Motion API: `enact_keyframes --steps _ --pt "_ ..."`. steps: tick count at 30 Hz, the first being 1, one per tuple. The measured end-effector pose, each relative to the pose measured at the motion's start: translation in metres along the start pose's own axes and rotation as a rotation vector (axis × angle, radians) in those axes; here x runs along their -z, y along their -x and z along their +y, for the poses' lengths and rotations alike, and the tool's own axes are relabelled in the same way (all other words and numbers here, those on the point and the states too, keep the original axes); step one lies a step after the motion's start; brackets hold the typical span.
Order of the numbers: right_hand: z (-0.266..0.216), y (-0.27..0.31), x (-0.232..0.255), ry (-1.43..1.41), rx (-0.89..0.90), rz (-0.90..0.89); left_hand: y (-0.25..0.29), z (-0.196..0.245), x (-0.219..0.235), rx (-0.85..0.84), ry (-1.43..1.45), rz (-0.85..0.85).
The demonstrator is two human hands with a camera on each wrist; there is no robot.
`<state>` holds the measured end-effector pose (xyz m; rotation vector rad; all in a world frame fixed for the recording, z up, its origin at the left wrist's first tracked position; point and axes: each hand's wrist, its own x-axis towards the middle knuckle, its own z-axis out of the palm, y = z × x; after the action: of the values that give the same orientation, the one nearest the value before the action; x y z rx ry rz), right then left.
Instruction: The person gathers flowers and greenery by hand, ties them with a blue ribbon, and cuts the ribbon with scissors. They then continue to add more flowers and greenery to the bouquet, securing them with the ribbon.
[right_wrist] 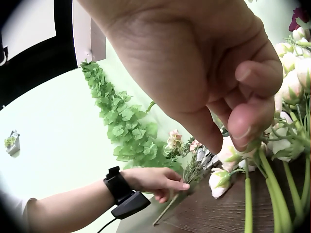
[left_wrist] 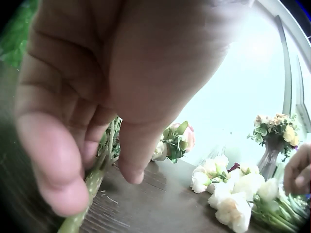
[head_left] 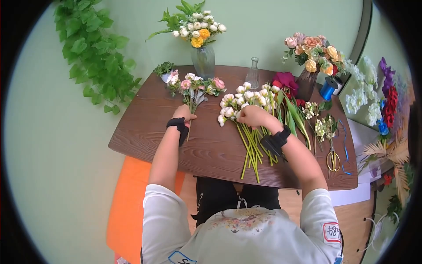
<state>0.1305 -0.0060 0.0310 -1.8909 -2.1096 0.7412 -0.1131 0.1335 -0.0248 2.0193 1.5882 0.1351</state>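
My left hand (head_left: 184,113) grips the gathered stems of a small bunch of pink and white flowers (head_left: 186,83) at the table's left. The stem (left_wrist: 90,199) runs past its fingers in the left wrist view. Farther right, my right hand (head_left: 255,117) is over a pile of white flowers (head_left: 228,100) with long green stems (head_left: 250,152). Seen from the right wrist, its fingers (right_wrist: 245,116) are bent, with a gap to the thumb. Their tips are right at one white bloom (right_wrist: 228,154).
Behind stand a glass vase (head_left: 203,64) of white and orange flowers, a clear bottle (head_left: 253,75) and a dark vase (head_left: 306,83) of peach roses. Scissors (head_left: 333,160), blue ribbon (head_left: 344,136) and spools (head_left: 328,88) lie at right. A small potted plant (head_left: 165,69) stands back left.
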Motion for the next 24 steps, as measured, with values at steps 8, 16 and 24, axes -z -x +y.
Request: enact_keyframes --steps 8,16,24 --pt "0.004 -0.033 0.007 -0.284 0.084 0.006 0.039 0.015 0.022 -0.116 0.128 0.251" --pt "-0.045 -0.052 0.004 -0.759 0.330 0.066 0.075 0.069 0.025 -0.365 0.478 0.265" --pt "-0.023 -0.036 0.012 -0.602 0.443 0.505 0.054 0.119 -0.020 -0.732 0.173 0.640"
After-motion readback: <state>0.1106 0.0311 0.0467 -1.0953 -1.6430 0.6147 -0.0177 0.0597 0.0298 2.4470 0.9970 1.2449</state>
